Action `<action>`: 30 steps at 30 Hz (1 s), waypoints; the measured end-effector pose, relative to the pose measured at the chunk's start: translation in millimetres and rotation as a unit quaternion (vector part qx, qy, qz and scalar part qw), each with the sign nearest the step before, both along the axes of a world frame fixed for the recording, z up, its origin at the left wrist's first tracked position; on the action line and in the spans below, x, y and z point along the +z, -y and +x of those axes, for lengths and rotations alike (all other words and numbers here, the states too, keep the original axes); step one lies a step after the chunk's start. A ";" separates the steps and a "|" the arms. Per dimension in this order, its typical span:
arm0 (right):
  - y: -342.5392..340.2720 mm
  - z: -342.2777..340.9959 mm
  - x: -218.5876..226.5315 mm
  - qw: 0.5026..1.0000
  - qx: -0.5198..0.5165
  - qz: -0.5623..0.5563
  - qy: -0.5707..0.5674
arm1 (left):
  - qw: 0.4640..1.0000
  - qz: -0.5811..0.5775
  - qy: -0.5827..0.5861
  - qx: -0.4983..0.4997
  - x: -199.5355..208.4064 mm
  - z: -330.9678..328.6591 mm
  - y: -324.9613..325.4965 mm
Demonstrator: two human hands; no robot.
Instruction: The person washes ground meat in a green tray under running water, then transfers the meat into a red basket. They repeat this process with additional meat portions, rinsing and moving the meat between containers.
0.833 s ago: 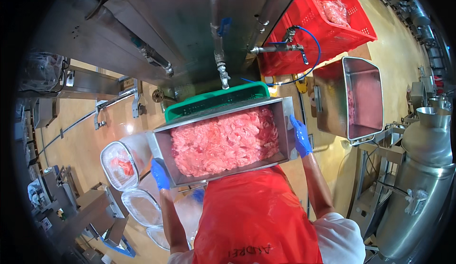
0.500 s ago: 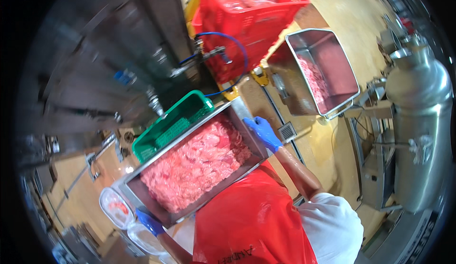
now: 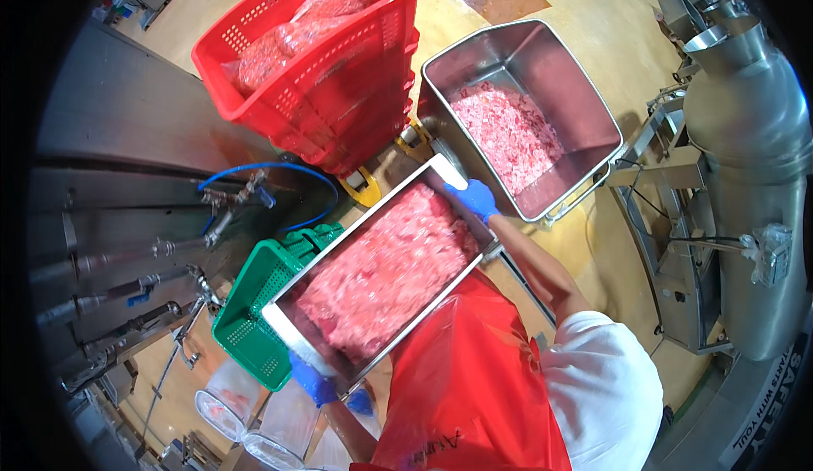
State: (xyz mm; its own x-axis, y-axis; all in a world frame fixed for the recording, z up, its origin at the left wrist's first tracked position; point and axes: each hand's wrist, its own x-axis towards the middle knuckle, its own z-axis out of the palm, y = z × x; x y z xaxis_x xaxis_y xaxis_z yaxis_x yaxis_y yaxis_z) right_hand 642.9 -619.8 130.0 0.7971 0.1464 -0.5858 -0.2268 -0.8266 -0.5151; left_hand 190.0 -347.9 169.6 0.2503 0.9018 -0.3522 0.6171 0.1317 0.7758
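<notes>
Between my hands is a rectangular metal tub [image 3: 288,329] heaped with glossy pink raw meat [image 3: 389,268]. It lies slantwise in front of my red apron. My left hand [image 3: 312,382], in a blue glove, grips the near left end; its fingers are partly hidden by the tub wall. My right hand [image 3: 474,199], also blue-gloved, is closed on the rim at the far right end. Just beyond that hand stands a large, deep metal bin [image 3: 567,90] with pale pink chopped meat [image 3: 504,132] over its bottom.
Stacked red crates [image 3: 339,81] with bagged meat stand at the far left of the bin, above a yellow wheeled base [image 3: 362,190]. A green perforated basket [image 3: 250,318] and clear plastic-lined tubs [image 3: 224,407] sit left. A blue hose [image 3: 279,166] loops nearby; steel machinery [image 3: 745,183] rises at right.
My view has shifted toward the bin and crates. Still in both hands, the metal tub has moved right and nearer the bin, and the green basket shows more fully.
</notes>
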 end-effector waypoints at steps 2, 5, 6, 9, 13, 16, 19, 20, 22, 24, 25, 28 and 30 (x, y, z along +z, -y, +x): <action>35.5 49.0 -41.2 1.000 0.013 -0.019 0.005 | 0.994 -0.005 -0.096 -0.055 40.0 80.8 20.1; 37.2 92.3 -55.7 0.994 0.011 0.092 -0.058 | 0.965 0.121 -0.057 -0.226 67.9 132.7 36.4; 49.4 108.0 -71.5 0.996 0.000 0.078 -0.051 | 0.987 0.044 -0.032 -0.148 79.6 165.6 43.6; 88.0 161.0 -140.4 1.000 -0.009 0.020 -0.020 | 0.991 -0.118 0.032 -0.052 85.1 222.6 53.4; 81.9 166.4 -138.7 0.967 -0.135 -0.142 0.165 | 0.908 0.184 0.082 -0.366 100.7 299.9 87.0; 65.7 138.9 -61.8 0.901 -0.127 -0.006 0.414 | 0.886 0.219 0.081 -0.400 127.0 336.9 100.9; 42.7 113.8 30.2 0.938 -0.038 0.253 0.234 | 0.949 -0.093 0.118 -0.278 146.0 357.5 102.7; 35.5 102.1 51.8 0.929 -0.011 0.311 0.198 | 0.946 -0.126 0.147 -0.261 153.0 368.6 109.4; 7.5 94.9 88.1 0.877 0.122 0.436 0.162 | 0.941 -0.099 0.106 -0.305 172.5 388.3 122.6; -32.8 93.5 126.3 0.812 0.296 0.451 0.225 | 0.937 -0.069 0.063 -0.336 188.1 413.6 137.2; -55.6 90.9 134.8 0.766 0.341 0.508 0.199 | 0.939 -0.052 0.031 -0.340 198.2 422.4 147.8; -73.9 98.4 92.6 0.723 0.227 0.652 -0.043 | 0.930 -0.046 -0.003 -0.365 218.5 454.3 179.7; -74.7 123.8 45.7 0.721 0.307 0.607 0.131 | 0.937 -0.085 -0.017 -0.338 229.0 481.9 204.7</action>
State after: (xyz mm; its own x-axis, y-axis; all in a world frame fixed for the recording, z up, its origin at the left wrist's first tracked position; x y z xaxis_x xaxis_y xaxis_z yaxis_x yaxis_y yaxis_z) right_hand 766.7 -545.1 175.7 0.4235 0.7976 0.4295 0.2265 0.3658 -0.9027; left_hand 671.9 -552.6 398.6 0.7311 0.4711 -0.4935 0.6272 -0.1793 0.7580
